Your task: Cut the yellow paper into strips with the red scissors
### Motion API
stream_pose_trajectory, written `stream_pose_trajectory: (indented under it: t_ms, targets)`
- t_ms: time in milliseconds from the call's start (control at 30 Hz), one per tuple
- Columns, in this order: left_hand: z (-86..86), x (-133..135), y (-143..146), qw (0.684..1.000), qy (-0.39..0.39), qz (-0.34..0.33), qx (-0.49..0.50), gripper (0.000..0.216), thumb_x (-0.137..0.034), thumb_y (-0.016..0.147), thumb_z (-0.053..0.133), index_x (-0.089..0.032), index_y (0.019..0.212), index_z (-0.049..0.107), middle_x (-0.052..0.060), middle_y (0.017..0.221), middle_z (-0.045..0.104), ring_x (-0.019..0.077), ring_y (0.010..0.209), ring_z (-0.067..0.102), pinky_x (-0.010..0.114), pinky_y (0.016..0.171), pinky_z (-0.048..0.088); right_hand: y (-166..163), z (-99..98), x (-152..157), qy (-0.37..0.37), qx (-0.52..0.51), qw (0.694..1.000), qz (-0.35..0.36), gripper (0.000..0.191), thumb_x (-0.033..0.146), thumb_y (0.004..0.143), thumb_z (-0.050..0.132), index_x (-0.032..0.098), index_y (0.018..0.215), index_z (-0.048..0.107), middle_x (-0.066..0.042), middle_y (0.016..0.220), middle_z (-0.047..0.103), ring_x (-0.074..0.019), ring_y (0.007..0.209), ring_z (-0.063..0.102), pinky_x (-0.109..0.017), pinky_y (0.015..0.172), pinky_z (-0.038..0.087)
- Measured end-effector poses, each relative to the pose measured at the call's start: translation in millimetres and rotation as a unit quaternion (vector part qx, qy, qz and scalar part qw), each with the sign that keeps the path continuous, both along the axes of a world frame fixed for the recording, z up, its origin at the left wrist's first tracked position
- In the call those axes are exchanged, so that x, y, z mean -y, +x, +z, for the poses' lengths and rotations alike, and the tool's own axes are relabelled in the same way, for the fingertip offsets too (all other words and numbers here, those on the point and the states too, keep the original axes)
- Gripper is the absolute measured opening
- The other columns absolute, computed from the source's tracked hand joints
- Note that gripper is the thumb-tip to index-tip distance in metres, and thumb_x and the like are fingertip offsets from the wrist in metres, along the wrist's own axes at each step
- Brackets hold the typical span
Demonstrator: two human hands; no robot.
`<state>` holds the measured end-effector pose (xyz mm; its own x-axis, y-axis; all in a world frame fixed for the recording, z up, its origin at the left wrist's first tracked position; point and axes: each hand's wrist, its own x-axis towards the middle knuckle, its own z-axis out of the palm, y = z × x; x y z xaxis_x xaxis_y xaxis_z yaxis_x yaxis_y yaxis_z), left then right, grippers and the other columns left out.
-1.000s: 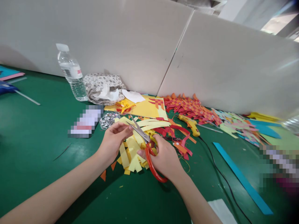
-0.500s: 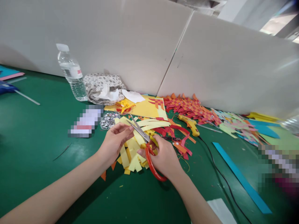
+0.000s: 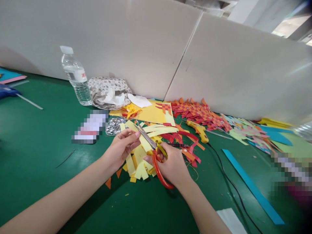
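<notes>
My right hand (image 3: 175,166) is closed around red-handled scissors (image 3: 158,174). Their blades are together, pointing up and left toward my other hand. My left hand (image 3: 123,147) pinches a pale yellow paper strip (image 3: 145,143) between thumb and fingers, right at the scissor tips. Part of that strip is hidden behind the blades and fingers. Below both hands lies a heap of cut yellow paper strips (image 3: 140,162). Just beyond it, a clear bag of googly eyes (image 3: 114,126) rests beside yellow tassels (image 3: 131,110).
A water bottle (image 3: 77,78) stands at the back left near a spotted cloth pouch (image 3: 107,84). Woven red-orange paper fish (image 3: 197,112) are piled by the partition (image 3: 117,39). To the right lie a yellow glue gun (image 3: 198,130), its black cord and a blue strip (image 3: 253,187).
The scissor blades, apart half a second ago, have closed at the strip by my left fingers. Both hands stay in nearly the same place.
</notes>
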<state>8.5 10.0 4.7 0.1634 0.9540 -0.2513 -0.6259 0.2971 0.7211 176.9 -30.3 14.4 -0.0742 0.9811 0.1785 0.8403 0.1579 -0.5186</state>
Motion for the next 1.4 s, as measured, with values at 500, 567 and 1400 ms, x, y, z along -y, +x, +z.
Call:
stream_pose_trajectory:
  t_ms: [500, 567, 1400]
  targets:
    - [-1.4, -3.7, -3.8, 1.000, 0.022, -0.020, -0.001, 0.015, -0.012, 0.057, 0.079, -0.015, 0.063, 0.065, -0.006, 0.060, 0.063, 0.0042, 0.055, 0.058, 0.013, 0.057, 0.050, 0.0, 2.3, -0.1, 0.004, 0.044, 0.999, -0.001, 0.038, 0.051, 0.066, 0.062, 0.022, 0.067, 0.036, 0.005, 0.057, 0.044, -0.0107, 0.049, 0.038, -0.022, 0.048, 0.029]
    - [-2.6, -4.2, -3.7, 0.999, 0.021, -0.025, -0.004, 0.015, -0.012, 0.057, 0.078, -0.015, 0.063, 0.065, -0.005, 0.060, 0.064, 0.0047, 0.056, 0.059, 0.014, 0.058, 0.050, 0.1, 1.7, -0.5, 0.005, 0.050, 0.999, -0.005, 0.038, 0.051, 0.066, 0.061, 0.022, 0.069, 0.038, 0.005, 0.058, 0.046, -0.0115, 0.050, 0.040, -0.022, 0.048, 0.029]
    - [-0.9, -4.2, -5.7, 0.997, 0.020, -0.076, -0.027, 0.014, -0.017, 0.061, 0.078, -0.015, 0.066, 0.065, -0.003, 0.064, 0.067, 0.0057, 0.058, 0.061, 0.014, 0.058, 0.049, 2.1, -1.4, -0.2, 0.044, 0.011, 0.999, 0.007, 0.040, 0.051, 0.066, 0.063, 0.022, 0.059, 0.036, 0.007, 0.050, 0.038, -0.0089, 0.046, 0.032, -0.022, 0.047, 0.029]
